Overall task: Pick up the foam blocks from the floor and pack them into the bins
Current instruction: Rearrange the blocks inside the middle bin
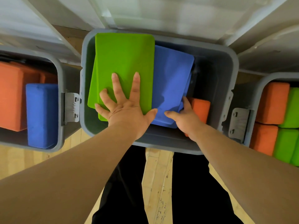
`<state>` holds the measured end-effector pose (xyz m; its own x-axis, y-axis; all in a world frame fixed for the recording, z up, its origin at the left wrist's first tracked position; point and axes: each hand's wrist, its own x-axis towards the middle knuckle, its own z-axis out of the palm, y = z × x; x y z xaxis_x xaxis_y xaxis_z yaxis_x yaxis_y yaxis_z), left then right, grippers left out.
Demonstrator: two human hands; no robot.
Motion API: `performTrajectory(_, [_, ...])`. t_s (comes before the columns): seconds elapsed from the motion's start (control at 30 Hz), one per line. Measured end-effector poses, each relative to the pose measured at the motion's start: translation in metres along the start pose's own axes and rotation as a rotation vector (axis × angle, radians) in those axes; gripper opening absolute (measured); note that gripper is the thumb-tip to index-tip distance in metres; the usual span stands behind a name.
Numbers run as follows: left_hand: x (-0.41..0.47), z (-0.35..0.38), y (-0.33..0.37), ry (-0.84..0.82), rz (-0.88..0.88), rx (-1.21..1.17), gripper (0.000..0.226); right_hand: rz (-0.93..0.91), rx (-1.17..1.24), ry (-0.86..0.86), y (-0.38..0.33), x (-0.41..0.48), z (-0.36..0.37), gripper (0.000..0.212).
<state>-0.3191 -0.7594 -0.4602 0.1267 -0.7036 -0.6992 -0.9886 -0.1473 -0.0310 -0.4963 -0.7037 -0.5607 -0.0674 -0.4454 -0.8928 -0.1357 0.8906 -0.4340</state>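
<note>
While settling 2 blocks into the middle bin [229,65], leave the left bin [60,75] alone, already stocked with orange and blue foam. Keep the left hand [126,107] as now: fingers splayed wide and straight, palm flat on the green block [123,54], tilted, far end up at the rim, near end lower inside. Press down evenly rather than at 1 corner, probably the best way to seat foam flat without spring-back. Next across, hold the blue block [171,75] with the right hand [184,117], thumb on top, fingers curled round the near right edge. Ease down just beside the green, edge against edge, not overlapping. Watch the orange block [200,109] underneath at the right: likely to prop the blue up, so nudge aside or lay blue squarely on top. Ignore the right bin [258,88], holding orange and green blocks.
</note>
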Motion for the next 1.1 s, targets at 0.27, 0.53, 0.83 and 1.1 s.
performTrajectory(0.27, [-0.002,-0.018,-0.022,0.09,-0.001,-0.048,0.115,-0.011,0.056,-0.099,-0.009,-0.01,0.007,0.114])
performTrajectory(0.53, [0.005,-0.024,-0.031,0.047,-0.073,-0.152,0.12,-0.189,0.058,0.038,-0.014,-0.037,0.032,0.109])
performTrajectory(0.83, [-0.004,-0.019,-0.011,-0.047,-0.049,-0.103,0.118,-0.355,-0.258,0.598,-0.053,-0.133,-0.055,0.084])
performTrajectory(1.1, [-0.006,-0.017,0.004,-0.096,-0.069,-0.064,0.119,-0.472,-0.445,0.772,-0.068,-0.135,-0.103,0.072])
